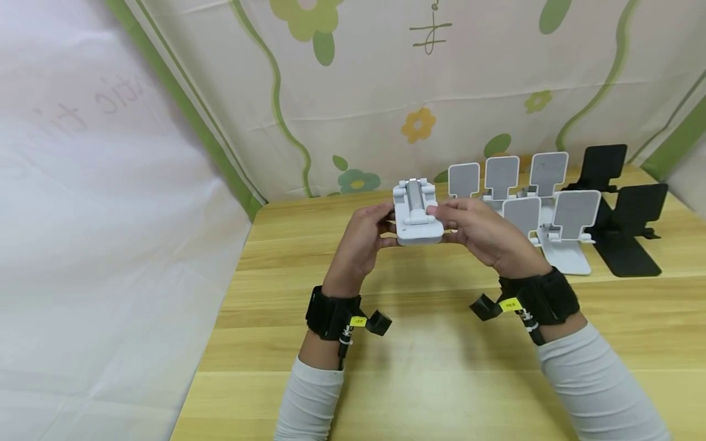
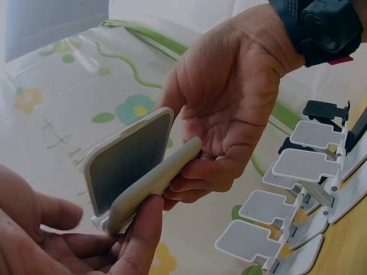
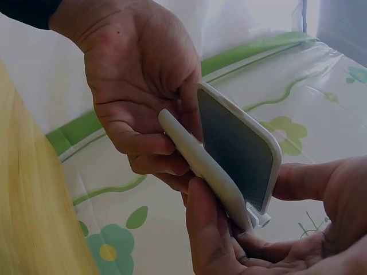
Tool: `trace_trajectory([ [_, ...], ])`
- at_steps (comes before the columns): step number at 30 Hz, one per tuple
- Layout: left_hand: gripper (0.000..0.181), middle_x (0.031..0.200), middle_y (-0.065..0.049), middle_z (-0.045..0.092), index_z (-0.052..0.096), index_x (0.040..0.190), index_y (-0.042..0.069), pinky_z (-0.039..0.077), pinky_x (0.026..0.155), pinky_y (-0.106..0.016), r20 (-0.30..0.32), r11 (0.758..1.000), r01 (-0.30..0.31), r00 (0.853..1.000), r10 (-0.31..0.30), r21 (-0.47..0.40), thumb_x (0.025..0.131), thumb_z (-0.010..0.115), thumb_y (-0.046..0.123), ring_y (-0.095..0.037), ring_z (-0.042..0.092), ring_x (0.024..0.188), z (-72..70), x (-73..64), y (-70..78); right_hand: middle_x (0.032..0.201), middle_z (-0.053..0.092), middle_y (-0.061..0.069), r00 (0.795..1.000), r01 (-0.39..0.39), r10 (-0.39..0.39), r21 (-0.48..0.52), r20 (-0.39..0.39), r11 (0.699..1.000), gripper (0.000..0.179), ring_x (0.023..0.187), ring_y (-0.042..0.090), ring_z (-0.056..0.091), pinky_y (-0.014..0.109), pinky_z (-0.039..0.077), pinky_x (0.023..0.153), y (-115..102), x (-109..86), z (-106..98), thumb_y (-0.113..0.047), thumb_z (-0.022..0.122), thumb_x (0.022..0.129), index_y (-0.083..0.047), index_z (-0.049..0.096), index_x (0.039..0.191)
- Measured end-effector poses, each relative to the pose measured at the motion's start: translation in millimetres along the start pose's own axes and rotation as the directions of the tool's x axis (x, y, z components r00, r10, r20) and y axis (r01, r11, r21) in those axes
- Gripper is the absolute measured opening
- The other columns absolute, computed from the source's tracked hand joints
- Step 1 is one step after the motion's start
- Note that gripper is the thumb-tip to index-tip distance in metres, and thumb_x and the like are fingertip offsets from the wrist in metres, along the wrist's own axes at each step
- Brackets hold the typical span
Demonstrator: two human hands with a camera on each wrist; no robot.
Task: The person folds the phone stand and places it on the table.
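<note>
In the head view a white phone stand [image 1: 418,231] is held up over the table between both hands. My left hand [image 1: 357,245] grips its left edge, and my right hand [image 1: 485,236] grips the right edge with the thumb on its upper face. Both wrist views show the stand from the side: its grey-padded plate [image 2: 135,157] and its base [image 3: 200,160] stand apart at a narrow angle, joined at one end. Fingers of both hands curl under the base.
Several white phone stands [image 1: 573,214] with grey pads stand unfolded at the back right of the wooden table [image 1: 265,343]. Beside them are two black ones [image 1: 634,260]. A flowered cloth [image 1: 375,110] hangs behind, and a white cloth [image 1: 110,245] lines the left side.
</note>
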State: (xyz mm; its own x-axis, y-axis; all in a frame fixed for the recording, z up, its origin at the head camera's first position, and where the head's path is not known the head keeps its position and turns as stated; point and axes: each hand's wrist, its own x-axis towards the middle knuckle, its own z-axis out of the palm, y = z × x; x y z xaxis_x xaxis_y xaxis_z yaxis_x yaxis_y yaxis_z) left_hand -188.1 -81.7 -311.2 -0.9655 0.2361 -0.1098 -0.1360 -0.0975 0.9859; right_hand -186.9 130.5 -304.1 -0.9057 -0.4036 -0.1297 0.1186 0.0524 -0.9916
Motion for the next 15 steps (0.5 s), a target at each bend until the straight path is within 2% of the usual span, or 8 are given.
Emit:
trace_trajectory([
  [6, 0.043, 0.102, -0.007, 0.062, 0.067, 0.122, -0.008, 0.058, 0.069, -0.027, -0.003, 1.000, -0.004, 1.000, 0.004, 0.018, 0.111, 0.045, 0.028, -0.018, 0.061, 0.083, 0.2, -0.3, 1.2, 0.123, 0.057, 0.006, 1.000, 0.004, -0.004, -0.012, -0.007, 1.000, 0.053, 0.101, 0.008, 0.065, 0.024, 0.058, 0.086, 0.7, -0.6, -1.0, -0.026, 0.052, 0.109, 0.014, 0.042, 0.143],
  [15, 0.037, 0.105, -0.008, 0.067, 0.068, 0.126, -0.004, 0.059, 0.068, -0.026, -0.023, 1.000, 0.003, 1.000, -0.002, 0.029, 0.108, 0.054, 0.024, -0.018, 0.062, 0.085, 1.2, -0.8, 2.1, 0.134, 0.052, 0.014, 1.000, -0.027, 0.027, -0.059, -0.003, 0.998, 0.052, 0.105, 0.010, 0.065, 0.024, 0.057, 0.088, -0.9, -2.4, -2.1, -0.028, 0.052, 0.109, 0.011, 0.044, 0.143],
])
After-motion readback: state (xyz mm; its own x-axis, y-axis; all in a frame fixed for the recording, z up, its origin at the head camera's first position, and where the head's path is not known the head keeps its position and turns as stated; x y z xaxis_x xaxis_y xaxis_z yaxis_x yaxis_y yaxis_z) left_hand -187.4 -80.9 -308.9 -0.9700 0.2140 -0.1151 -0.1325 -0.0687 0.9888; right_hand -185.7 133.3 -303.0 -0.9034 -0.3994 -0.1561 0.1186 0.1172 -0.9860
